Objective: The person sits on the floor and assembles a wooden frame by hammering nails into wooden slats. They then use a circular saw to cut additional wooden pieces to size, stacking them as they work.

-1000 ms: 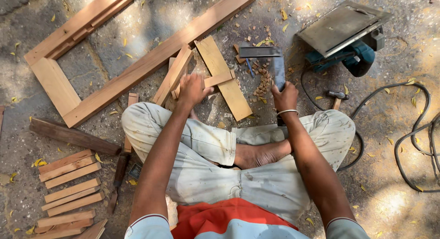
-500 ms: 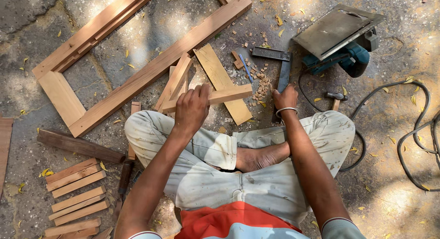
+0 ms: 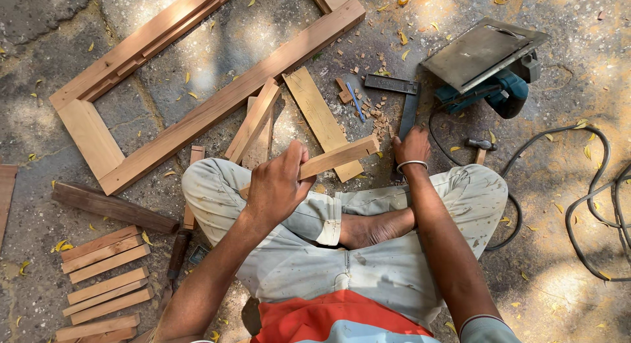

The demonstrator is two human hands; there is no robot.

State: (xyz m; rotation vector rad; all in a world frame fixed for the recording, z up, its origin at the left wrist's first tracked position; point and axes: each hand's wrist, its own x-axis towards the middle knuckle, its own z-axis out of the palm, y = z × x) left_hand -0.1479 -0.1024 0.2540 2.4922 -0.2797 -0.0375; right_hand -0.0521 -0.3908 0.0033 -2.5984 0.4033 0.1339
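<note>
Stone floor [image 3: 197, 93] w/ leaves, chips. Left hand [image 3: 279, 185], fingers clamped on wood strip [image 3: 342, 155] held over lap. Right hand [image 3: 412, 146] on square [image 3: 406, 116] by chips; fingers' state unclear. Blue saw [image 3: 490, 73] beyond.

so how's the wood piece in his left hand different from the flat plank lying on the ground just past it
The wood piece is narrow and held off the ground in the left hand; the flat plank is wider, lying on the ground untouched. The piece points right and slightly away, while the plank runs diagonally away to the left. Both are pale, cut timber.
</note>
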